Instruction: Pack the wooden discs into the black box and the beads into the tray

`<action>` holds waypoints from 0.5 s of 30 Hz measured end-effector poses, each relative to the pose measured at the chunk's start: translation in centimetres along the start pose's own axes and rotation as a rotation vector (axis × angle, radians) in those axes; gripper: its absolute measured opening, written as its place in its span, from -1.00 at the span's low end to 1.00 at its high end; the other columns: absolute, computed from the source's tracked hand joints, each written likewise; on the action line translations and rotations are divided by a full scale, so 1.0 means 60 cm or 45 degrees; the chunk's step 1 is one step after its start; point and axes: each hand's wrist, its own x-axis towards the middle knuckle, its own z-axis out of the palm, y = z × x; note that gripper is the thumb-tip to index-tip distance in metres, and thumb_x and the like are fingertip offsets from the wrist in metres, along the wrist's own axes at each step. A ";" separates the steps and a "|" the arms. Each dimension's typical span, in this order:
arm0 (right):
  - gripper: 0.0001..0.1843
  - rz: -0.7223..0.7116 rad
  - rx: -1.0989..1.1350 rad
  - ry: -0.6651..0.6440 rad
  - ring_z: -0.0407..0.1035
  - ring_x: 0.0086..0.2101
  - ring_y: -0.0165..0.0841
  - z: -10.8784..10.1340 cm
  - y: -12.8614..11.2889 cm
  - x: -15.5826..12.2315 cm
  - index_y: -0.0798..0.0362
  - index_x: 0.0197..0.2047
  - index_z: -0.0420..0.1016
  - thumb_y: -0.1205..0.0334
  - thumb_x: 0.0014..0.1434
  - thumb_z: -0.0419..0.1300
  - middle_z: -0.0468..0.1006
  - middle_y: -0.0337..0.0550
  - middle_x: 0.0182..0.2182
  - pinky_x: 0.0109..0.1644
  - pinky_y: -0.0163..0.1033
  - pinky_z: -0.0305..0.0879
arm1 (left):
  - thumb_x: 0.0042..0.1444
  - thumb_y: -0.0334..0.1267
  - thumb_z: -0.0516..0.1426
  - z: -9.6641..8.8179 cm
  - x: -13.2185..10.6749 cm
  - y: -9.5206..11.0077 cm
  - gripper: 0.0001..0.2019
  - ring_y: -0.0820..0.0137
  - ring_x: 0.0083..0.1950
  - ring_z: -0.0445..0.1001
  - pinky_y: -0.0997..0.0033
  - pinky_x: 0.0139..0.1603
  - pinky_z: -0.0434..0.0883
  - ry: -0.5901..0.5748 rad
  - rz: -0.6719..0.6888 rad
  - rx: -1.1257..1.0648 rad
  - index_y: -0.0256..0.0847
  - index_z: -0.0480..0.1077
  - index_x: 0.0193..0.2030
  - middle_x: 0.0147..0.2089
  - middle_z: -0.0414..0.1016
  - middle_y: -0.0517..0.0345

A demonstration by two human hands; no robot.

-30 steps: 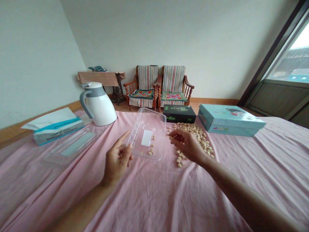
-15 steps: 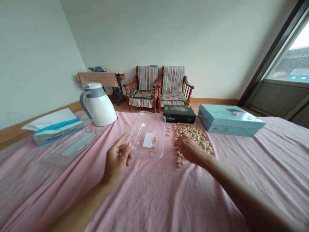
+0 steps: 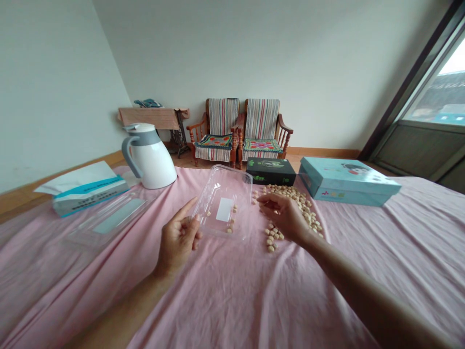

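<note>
The right hand (image 3: 281,215) has lifted off the pale seed pile (image 3: 294,206), fingers pinched on what may be a seed — toward the clear tray (image 3: 225,203), at its nine o'clock, tilted in the left hand (image 3: 178,237) — another seed seems bound there.

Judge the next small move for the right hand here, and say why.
Probably carry the right hand left over the clear plastic tray and release there. Its fingers are curled just above the seed pile, apparently pinching something, though that is hidden. The left hand tilts the tray's near edge, and a few seeds already lie inside.
</note>
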 end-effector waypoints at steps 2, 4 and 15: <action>-0.71 -0.010 0.348 -0.032 0.47 -0.24 -0.37 0.001 -0.015 0.003 0.07 -0.07 0.42 0.25 0.11 0.12 0.55 -0.10 -0.25 -0.17 -0.24 0.36 | 0.09 -0.07 0.13 0.001 0.000 0.001 -0.36 0.59 -0.70 0.16 0.64 -0.73 0.15 -0.004 0.002 0.002 -0.29 0.16 0.27 -0.64 0.28 0.37; -0.70 -0.004 0.406 -0.018 0.48 -0.22 -0.37 -0.002 -0.023 0.003 0.06 -0.06 0.42 0.24 0.12 0.09 0.55 -0.09 -0.22 -0.17 -0.23 0.37 | 0.09 -0.07 0.13 0.002 0.001 0.002 -0.37 0.59 -0.71 0.15 0.65 -0.73 0.14 -0.003 0.004 0.005 -0.29 0.16 0.27 -0.64 0.27 0.37; -0.77 0.008 -0.925 -0.606 0.40 -0.35 -0.36 -0.008 -0.001 -0.027 0.11 -0.37 0.52 0.49 -0.02 0.06 0.56 -0.07 -0.38 -0.30 -0.31 0.16 | 0.11 -0.06 0.13 0.000 0.000 -0.001 -0.37 0.59 -0.69 0.15 0.66 -0.73 0.16 0.001 -0.002 0.000 -0.28 0.15 0.29 -0.63 0.27 0.36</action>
